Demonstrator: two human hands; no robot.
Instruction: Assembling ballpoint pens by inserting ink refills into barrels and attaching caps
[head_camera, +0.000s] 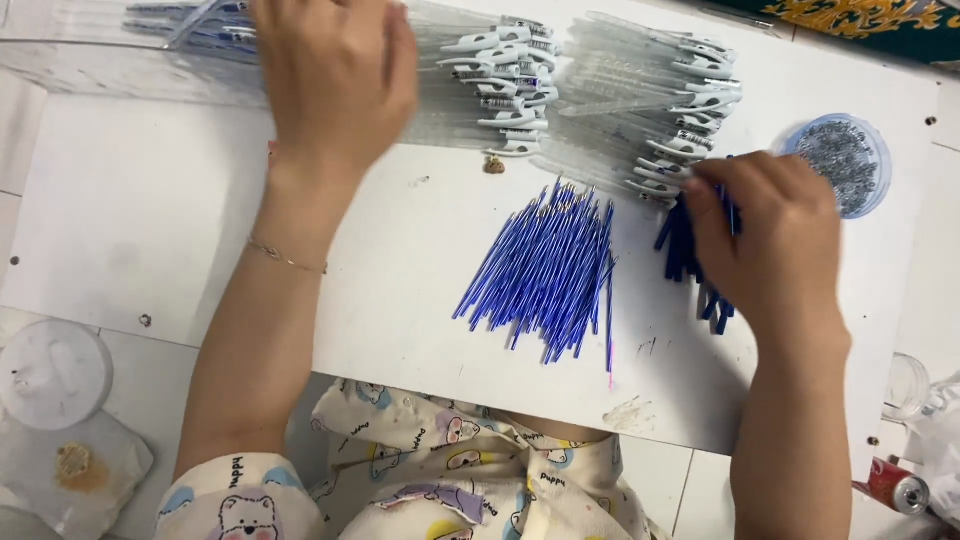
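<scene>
Left hand (335, 85): motion-blurred, fingers cut by top edge; whatever it grips hidden beneath palm. Clear pen barrels (500, 75) under it smeared, count unreadable; far ends cut off at top. Right hand (775, 240) covers most of dark blue caps (685, 245); grasp not discernible. Small metal parts in blue lid (843, 160) too tiny to identify. Red can (897, 488) and clear cup (905, 385) partly hidden at right edge. Patterned cloth (860, 20) cropped by top edge.
</scene>
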